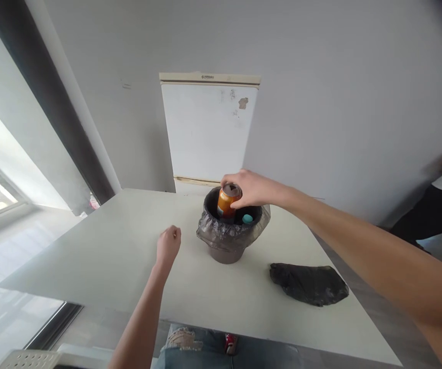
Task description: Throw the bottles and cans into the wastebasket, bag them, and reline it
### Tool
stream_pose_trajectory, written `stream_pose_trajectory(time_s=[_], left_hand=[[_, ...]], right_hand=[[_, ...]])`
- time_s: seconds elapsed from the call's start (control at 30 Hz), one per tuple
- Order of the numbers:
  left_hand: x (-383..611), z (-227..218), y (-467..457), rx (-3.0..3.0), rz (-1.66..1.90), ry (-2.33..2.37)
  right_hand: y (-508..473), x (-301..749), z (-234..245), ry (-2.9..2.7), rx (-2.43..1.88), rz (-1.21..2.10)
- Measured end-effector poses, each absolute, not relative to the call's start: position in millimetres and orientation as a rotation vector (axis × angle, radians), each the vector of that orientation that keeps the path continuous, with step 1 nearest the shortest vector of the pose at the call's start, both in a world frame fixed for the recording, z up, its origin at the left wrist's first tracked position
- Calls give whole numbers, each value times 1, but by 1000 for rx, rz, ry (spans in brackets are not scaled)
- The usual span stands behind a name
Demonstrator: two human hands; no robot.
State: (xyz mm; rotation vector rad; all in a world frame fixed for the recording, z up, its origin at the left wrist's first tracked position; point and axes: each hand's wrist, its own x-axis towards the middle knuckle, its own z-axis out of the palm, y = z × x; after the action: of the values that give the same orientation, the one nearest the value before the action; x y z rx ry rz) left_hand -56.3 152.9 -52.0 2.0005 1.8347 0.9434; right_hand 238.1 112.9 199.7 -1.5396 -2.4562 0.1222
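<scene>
My right hand (pixel 252 188) grips an orange drink can (pixel 226 201) by its top, holding it tilted in the mouth of a small dark bin (pixel 226 251) lined with a grey plastic bag (pixel 221 231). A teal object (pixel 247 219) lies inside the bin beside the can. My left hand (pixel 167 245) hovers over the white table (pixel 101 256) left of the bin, fingers curled into a loose fist with nothing visible in them.
A crumpled black plastic bag (pixel 308 283) lies on the table to the right of the bin. A white cabinet (pixel 207 130) stands against the wall behind. Another person's arm and dark clothing (pixel 432 210) show at the far right. A window is at left.
</scene>
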Motion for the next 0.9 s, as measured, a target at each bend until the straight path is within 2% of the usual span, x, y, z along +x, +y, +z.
stream_pose_trajectory(time_s=[0.13, 0.3, 0.7, 0.9], left_hand=[[-73, -104, 168, 2084, 776, 1880], [-71, -124, 171, 2215, 686, 1904], [-72, -132, 172, 2221, 698, 1897], [-77, -118, 168, 2125, 813, 1844]], right_hand=[[133, 231, 177, -2660, -1530, 198], [146, 219, 152, -2831, -1396, 194], [152, 217, 142, -2854, -1380, 225], [130, 246, 174, -2529, -1400, 223]])
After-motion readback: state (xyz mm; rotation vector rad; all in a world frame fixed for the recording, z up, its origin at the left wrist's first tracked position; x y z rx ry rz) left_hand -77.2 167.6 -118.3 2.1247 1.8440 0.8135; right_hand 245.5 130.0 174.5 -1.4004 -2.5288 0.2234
